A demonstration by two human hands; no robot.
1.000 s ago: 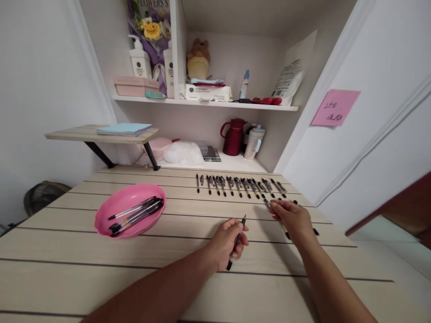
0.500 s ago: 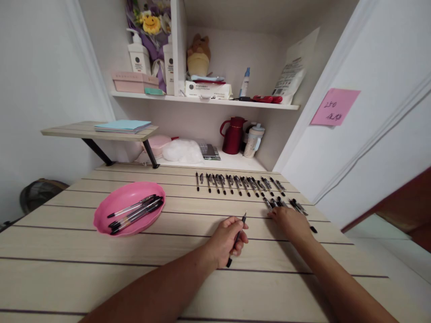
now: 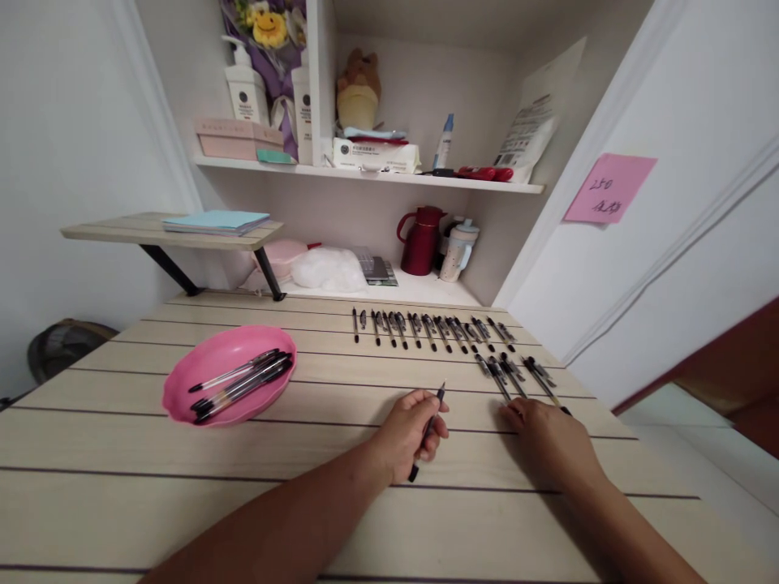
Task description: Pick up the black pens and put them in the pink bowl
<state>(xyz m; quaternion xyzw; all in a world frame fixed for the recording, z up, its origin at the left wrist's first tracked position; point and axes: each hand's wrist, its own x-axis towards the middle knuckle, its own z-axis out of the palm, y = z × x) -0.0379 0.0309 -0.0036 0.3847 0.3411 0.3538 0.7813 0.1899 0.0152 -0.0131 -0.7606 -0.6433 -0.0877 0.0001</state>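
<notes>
My left hand (image 3: pixel 411 434) is closed around an uncapped black pen (image 3: pixel 440 396), its bare tip pointing up and away from me. To the right, my right hand (image 3: pixel 551 438) is low over the desk, thumb and fingers pinched at the near end of a pen (image 3: pixel 500 380) in the front row; its lower end is hidden by the fingers. Beside it lies another pen (image 3: pixel 540 377) with a loose cap (image 3: pixel 549 375). A long back row of pens (image 3: pixel 430 331), caps laid between them, stretches across the desk behind my hands.
A pink bowl (image 3: pixel 200 357) with several pens inside stands at left on the slatted desk (image 3: pixel 256 462). Behind are a small raised shelf (image 3: pixel 122 227), a red jug (image 3: pixel 421 243) and a pale tumbler (image 3: pixel 459 251). A white wall closes off the right.
My right hand has moved toward me and slightly right, from the caps down to the pens' near ends, uncovering the front row. My left hand keeps the pen in place.
</notes>
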